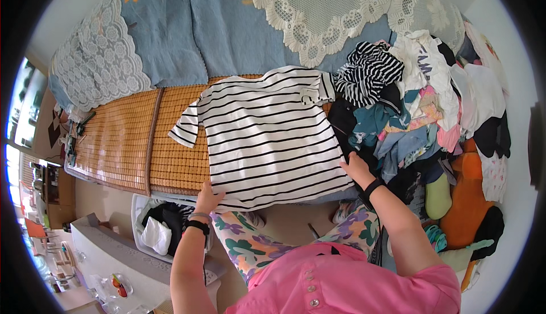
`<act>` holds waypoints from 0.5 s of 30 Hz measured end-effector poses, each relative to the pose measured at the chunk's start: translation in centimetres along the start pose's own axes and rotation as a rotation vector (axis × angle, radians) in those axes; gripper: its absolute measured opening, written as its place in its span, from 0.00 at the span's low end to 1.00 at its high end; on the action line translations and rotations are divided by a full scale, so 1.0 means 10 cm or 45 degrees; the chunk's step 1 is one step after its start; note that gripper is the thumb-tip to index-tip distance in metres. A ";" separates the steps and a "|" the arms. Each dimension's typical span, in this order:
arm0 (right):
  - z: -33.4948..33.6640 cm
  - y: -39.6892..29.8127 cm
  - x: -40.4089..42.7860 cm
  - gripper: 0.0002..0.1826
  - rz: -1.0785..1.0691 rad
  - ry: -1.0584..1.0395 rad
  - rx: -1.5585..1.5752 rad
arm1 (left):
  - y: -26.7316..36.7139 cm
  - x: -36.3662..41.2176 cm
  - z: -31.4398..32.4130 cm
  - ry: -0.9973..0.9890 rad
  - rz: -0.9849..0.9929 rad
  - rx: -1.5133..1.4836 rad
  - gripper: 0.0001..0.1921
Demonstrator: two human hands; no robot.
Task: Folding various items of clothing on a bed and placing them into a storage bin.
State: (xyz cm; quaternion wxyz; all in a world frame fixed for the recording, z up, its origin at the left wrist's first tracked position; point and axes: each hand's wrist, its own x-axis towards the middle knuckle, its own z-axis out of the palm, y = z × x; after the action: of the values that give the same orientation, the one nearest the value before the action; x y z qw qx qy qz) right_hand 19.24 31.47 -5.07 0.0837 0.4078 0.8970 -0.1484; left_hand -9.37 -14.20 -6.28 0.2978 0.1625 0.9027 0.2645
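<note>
A white short-sleeved shirt with black stripes [268,139] lies spread out on the woven mat of a sofa, its hem towards me. Its left sleeve is stretched outwards; the right sleeve is partly folded over. At the shirt's lower left edge, my left hand [207,199] pinches the fabric by the hem. My right hand [358,170] holds the shirt's right side edge a little above the hem. A crumpled black-and-white striped garment [369,73] lies beside the right sleeve.
A large heap of mixed clothes [409,118] lies at the right, with an orange cushion [465,203] below it. Lace covers [324,15] hang over the blue sofa back. At lower left, a white basket [137,220] holds folded clothes beside a table [123,263].
</note>
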 end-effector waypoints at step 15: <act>0.10 -0.71 -0.42 0.15 -0.490 -0.170 0.276 | -0.24 -0.86 -0.32 -0.023 -0.193 -0.511 0.24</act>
State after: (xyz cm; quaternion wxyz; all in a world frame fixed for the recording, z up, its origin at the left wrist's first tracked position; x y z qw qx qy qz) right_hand 16.62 23.76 -3.51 0.0687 0.2251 0.9296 -0.2837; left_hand -5.08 -21.19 -1.61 0.3514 0.0340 0.8389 0.4142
